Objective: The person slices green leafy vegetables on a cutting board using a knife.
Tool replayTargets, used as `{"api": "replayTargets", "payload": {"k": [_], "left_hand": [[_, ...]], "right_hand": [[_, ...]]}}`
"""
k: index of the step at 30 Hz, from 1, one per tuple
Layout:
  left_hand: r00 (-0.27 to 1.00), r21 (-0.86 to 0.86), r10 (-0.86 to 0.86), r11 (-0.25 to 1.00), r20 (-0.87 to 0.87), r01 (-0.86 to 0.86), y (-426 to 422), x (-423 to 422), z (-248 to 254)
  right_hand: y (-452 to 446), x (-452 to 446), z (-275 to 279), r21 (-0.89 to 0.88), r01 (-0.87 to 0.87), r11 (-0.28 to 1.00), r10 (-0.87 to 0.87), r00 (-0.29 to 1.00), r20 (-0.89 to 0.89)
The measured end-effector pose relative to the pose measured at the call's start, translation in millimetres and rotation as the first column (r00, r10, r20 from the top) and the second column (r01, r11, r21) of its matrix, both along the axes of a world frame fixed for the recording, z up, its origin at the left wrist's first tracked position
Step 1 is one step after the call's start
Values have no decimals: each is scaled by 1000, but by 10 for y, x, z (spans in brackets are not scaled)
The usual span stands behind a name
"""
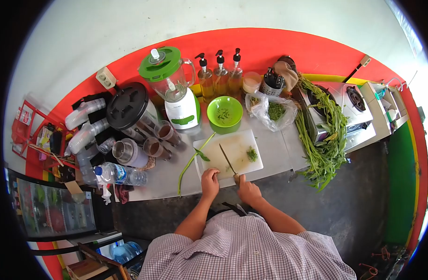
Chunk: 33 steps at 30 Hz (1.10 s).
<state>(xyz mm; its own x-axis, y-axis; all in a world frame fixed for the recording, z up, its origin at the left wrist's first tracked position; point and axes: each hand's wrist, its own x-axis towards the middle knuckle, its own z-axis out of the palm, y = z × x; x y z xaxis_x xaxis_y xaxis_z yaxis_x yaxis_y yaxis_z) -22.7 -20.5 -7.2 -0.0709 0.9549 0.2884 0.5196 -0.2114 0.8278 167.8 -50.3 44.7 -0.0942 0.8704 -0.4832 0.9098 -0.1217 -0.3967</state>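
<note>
My right hand (249, 190) is wrapped round the handle of a kitchen knife (227, 157), whose blade points away from me over the white cutting board (242, 140). At the board's near left edge my left hand (210, 183) is closed, its fingertips drawn together; what they pinch, if anything, is too small to make out. A long green stem (189, 171) with a leaf lies across the board's left side. On the right of the board sits a small pile of chopped greens (252, 154). Behind it stands a green bowl (224, 127) with small green pieces inside.
Farther back are a blender (182, 109) and several pump bottles (220, 77). A plastic bag (265, 112) of chopped greens lies right of the bowl. Long leafy stalks (323, 149) hang over the stove (358, 112). Cups (155, 148) and a water bottle (123, 174) stand left.
</note>
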Motion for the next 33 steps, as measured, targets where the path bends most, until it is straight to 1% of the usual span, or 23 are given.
{"api": "replayTargets", "payload": {"k": [1, 2, 3, 5, 6, 8, 9, 11, 12, 14, 15, 17, 18, 20, 21, 23, 24, 25, 27, 28, 30, 31, 33], "left_hand": [[1000, -1, -1, 1000, -14, 1, -46, -11, 18], [999, 2, 42, 999, -9, -42, -92, -11, 31], [997, 4, 83, 997, -2, -83, -126, -13, 41], [998, 7, 55, 998, -42, -55, -110, -55, 60], [996, 11, 36, 999, -76, -35, -88, -62, 53], [995, -1, 34, 999, -89, -35, -80, -66, 41], [995, -17, 32, 999, -95, -34, -78, -75, 36], [994, -27, 39, 999, -105, -42, -76, -76, 13], [994, -39, 40, 998, -103, -44, -77, -66, 8], [993, -48, 45, 998, -106, -51, -74, -63, -6], [993, -56, 46, 997, -105, -52, -73, -61, -9], [995, -65, 44, 997, -93, -51, -77, -48, -17], [996, -72, 39, 996, -82, -45, -77, -45, 0], [996, -77, 46, 996, -79, -52, -78, -39, 20], [996, -78, 43, 996, -80, -49, -77, -35, 32], [996, -68, 56, 996, -76, -61, -68, -39, -16], [995, -56, 56, 997, -80, -60, -68, -31, -14], [995, -57, 65, 996, -74, -69, -75, -19, -12], [990, -56, 57, 996, -127, -64, -73, -16, 0], [990, -54, 59, 996, -125, -66, -84, -1, 4], [980, -24, 87, 995, -177, -93, -89, 42, -11], [981, -13, 89, 996, -175, -92, -88, 62, -28], [963, 55, 123, 992, -241, -113, -114, 114, -61]], "right_hand": [[-38, 29, -30, -7, -69, 998, 69, 997, -20], [-69, 43, -69, -13, -138, 990, 138, 990, -39], [-95, 36, -69, -13, -135, 991, 134, 990, -48], [-119, 72, -54, -62, -168, 984, 165, 985, -54], [-126, 105, -82, -57, -165, 985, 162, 985, -59], [-130, 163, -134, -28, -113, 993, 113, 994, 5], [-114, 206, -148, -25, -120, 992, 120, 993, -4], [-98, 309, -181, -15, -24, 1000, 24, 999, 21], [-82, 360, -185, -15, -30, 999, 31, 999, 15], [-56, 457, -198, 13, 73, 997, -73, 996, 43], [-43, 481, -175, 10, 68, 998, -69, 997, 43], [0, 530, -125, 11, 138, 990, -138, 990, 6], [18, 527, -122, 10, 129, 992, -129, 992, 9], [41, 484, -125, 28, 141, 990, -140, 989, -49], [40, 470, -70, 27, 129, 991, -127, 991, -43], [25, 454, 76, 50, -132, 990, 136, 987, -84], [35, 417, 35, 19, -181, 983, 181, 982, -50], [18, 440, 7, 17, -190, 982, 190, 981, -44], [2, 479, -7, -6, -223, 975, 223, 975, -6], [2, 508, -27, -4, -225, 974, 225, 974, -4], [11, 586, -65, 43, -126, 991, 126, 992, -2], [19, 635, -65, 54, -126, 991, 126, 992, 1], [25, 752, -67, 70, -34, 997, 34, 999, 5]]}}
